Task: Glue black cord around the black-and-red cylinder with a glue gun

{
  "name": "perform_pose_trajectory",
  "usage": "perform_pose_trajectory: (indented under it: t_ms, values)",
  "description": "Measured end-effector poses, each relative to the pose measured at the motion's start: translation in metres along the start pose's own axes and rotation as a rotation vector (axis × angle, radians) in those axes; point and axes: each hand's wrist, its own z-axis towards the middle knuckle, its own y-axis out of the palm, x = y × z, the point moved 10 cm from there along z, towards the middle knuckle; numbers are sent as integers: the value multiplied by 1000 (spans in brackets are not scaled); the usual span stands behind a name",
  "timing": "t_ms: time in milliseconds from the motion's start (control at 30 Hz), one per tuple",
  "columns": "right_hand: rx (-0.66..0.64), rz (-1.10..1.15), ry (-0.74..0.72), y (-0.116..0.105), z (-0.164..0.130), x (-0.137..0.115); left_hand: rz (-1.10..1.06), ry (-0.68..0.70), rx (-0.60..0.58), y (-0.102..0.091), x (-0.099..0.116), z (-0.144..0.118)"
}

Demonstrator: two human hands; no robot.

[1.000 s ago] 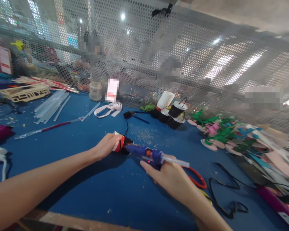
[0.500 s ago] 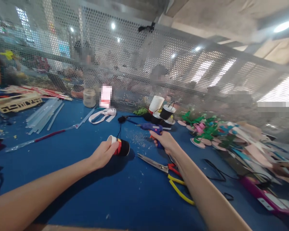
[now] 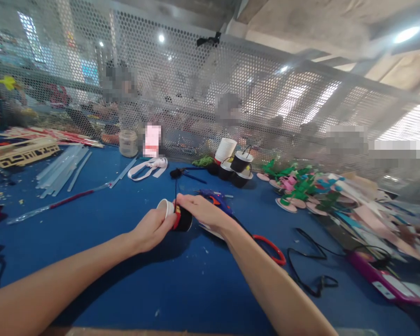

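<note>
A small paper cup (image 3: 183, 221) with a white rim, a red band and black wrapping lies on its side just above the blue table (image 3: 126, 261). My left hand (image 3: 153, 227) grips its open end. My right hand (image 3: 203, 211) rests its fingers over the black end of the same cup. A thin black cord (image 3: 176, 186) runs up from the cup. A blue glue gun (image 3: 215, 198) lies on the table just behind my right hand, with nothing holding it.
Red-handled scissors (image 3: 275, 252) peek out under my right forearm, beside a black cable (image 3: 308, 270). Similar black cups (image 3: 238, 164) stand at the back by a mesh fence (image 3: 266, 93). Foam flowers (image 3: 301, 191) are piled at the right, glue sticks (image 3: 61, 168) at the left.
My right hand has let go of the glue gun, which now lies on the table, and has come back onto the cup. My left hand has kept hold of the cup.
</note>
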Motion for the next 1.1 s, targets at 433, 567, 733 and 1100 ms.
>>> perform_pose_trajectory:
  t_ms: [433,567,733,1100]
  values:
    - [424,263,-95,-38,-18,-6,-551,-439,-13,15,-39,1]
    - [445,186,-112,-42,-21,-13,-758,-584,19,21,-49,-3]
    - [479,133,-133,-48,-22,-15,-911,-729,0,30,-52,-10]
    - [446,3,-115,-42,-18,-8,-512,-430,-71,20,-26,-3]
